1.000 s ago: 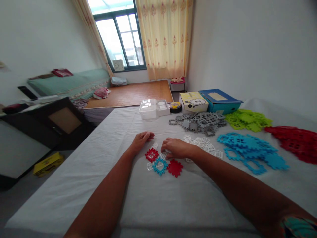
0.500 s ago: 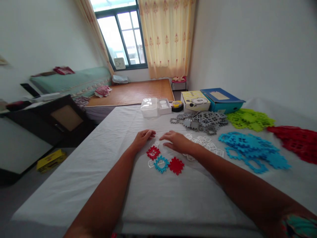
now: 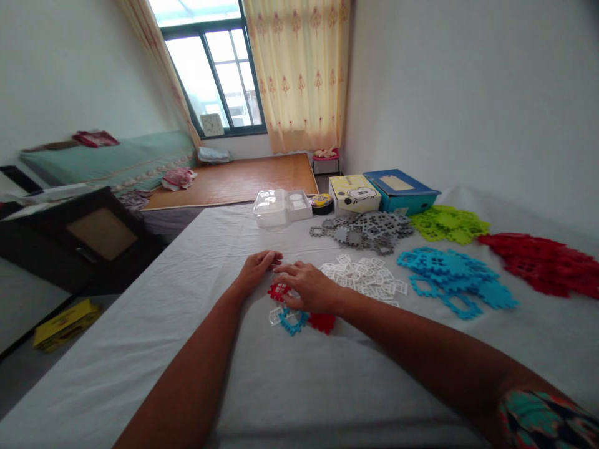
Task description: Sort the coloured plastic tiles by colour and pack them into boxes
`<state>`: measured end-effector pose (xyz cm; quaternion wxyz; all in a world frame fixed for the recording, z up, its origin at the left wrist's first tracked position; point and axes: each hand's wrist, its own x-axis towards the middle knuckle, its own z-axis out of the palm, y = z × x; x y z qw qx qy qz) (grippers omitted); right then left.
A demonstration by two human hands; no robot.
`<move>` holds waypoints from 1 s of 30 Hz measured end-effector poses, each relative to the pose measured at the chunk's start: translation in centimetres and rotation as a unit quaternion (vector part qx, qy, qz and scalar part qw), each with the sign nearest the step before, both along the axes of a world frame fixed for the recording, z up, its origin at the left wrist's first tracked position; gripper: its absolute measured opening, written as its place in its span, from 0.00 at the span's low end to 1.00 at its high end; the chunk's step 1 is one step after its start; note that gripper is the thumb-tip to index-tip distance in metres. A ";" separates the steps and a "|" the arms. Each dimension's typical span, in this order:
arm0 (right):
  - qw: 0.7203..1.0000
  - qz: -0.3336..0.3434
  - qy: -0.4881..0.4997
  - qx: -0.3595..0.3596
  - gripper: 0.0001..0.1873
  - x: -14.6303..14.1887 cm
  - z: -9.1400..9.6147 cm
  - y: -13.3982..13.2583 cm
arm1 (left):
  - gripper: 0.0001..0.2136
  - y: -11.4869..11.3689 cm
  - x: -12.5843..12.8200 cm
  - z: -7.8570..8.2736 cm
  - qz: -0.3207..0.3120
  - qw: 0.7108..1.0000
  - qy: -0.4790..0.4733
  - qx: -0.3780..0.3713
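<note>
My left hand (image 3: 258,272) rests on the white cloth with its fingers curled together; whatever may be inside them is hidden. Beside it my right hand (image 3: 309,288) reaches over the small pieces, thumb and fingers apart, with nothing visibly held. Partly under those fingers lies a red window-patterned building piece (image 3: 277,291). Nearer to me are a blue toothed frame piece (image 3: 294,327) and a solid red toothed piece (image 3: 322,323), both partly covered by my right hand. A white lattice piece (image 3: 274,317) sits at the blue frame's left.
Right of my hands spreads a pile of white lattice pieces (image 3: 369,277). Beyond are grey pieces (image 3: 369,229), green pieces (image 3: 449,222), blue pieces (image 3: 453,277) and red pieces (image 3: 543,262). A clear plastic box (image 3: 271,209), yellow box (image 3: 354,193) and blue box (image 3: 406,192) stand at the back.
My right hand has come left and nearer to me, over the red window piece, partly covering the blue frame and solid red piece. The whole view has shifted slightly.
</note>
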<state>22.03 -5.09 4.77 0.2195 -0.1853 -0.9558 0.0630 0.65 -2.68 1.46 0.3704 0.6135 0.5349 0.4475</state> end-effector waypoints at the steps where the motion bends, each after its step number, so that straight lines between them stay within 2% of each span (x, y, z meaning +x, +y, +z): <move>1: 1.000 -0.009 0.009 0.001 0.18 0.3 0.4 0.3 | 0.22 0.0 -0.1 0.0 -0.001 1.000 -0.001 0.001; 4: 0.998 -0.057 0.009 -0.006 0.15 2.4 2.0 1.9 | 0.23 0.2 -0.3 -0.3 0.005 1.000 -0.012 -0.008; 6: 0.994 -0.110 -0.017 -0.012 0.13 5.5 3.3 3.5 | 0.23 0.4 -0.4 -0.4 0.017 1.000 -0.015 -0.017; 8: 0.983 -0.180 -0.039 -0.009 0.13 10.4 4.6 5.3 | 0.24 0.5 -0.6 -0.6 0.025 0.999 -0.014 -0.022; 10: 0.958 -0.283 -0.039 0.003 0.15 17.2 5.5 6.7 | 0.24 0.6 -0.6 -0.5 0.029 0.999 -0.010 -0.027; 12: 0.909 -0.416 -0.014 0.019 0.17 25.3 5.7 7.3 | 0.24 0.7 -0.6 -0.4 0.030 0.999 -0.006 -0.032; 15: 0.787 -0.614 -0.009 0.051 0.20 37.4 4.7 6.8 | 0.25 0.7 -0.5 -0.1 0.029 0.999 -0.006 -0.035; 17: 0.737 -0.675 -0.030 0.023 0.21 43.3 3.8 5.9 | 0.26 0.7 -0.4 0.0 0.032 0.999 -0.001 -0.033; 19: 0.714 -0.698 -0.052 0.000 0.21 46.0 3.2 5.3 | 0.25 0.8 -0.3 0.0 0.035 0.999 0.009 -0.030; 21: 0.725 -0.686 -0.054 0.025 0.19 44.7 3.3 5.2 | 0.26 0.9 -0.3 0.0 0.035 0.999 0.018 -0.028; 22: 0.748 -0.660 -0.044 0.046 0.18 42.7 3.6 5.2 | 0.26 0.9 -0.2 -0.1 0.034 0.999 0.021 -0.028; 23: 0.783 -0.618 -0.025 0.062 0.18 39.8 3.9 5.0 | 0.26 0.9 -0.2 -0.2 0.033 0.999 0.022 -0.029; 25: 0.877 -0.478 0.019 0.044 0.17 32.2 4.3 3.9 | 0.26 0.8 -0.3 -0.3 0.030 0.999 0.019 -0.030; 27: 0.951 -0.306 0.025 -0.017 0.16 23.8 4.1 1.6 | 0.26 0.8 -0.4 -0.5 0.025 0.999 0.010 -0.031; 28: 0.973 -0.227 0.003 -0.033 0.16 19.8 3.7 0.1 | 0.26 0.8 -0.4 -0.6 0.023 0.999 0.004 -0.031; 30: 0.992 -0.104 -0.061 -0.044 0.18 13.3 2.3 -3.0 | 0.25 0.9 -0.6 -0.8 0.017 0.999 -0.006 -0.029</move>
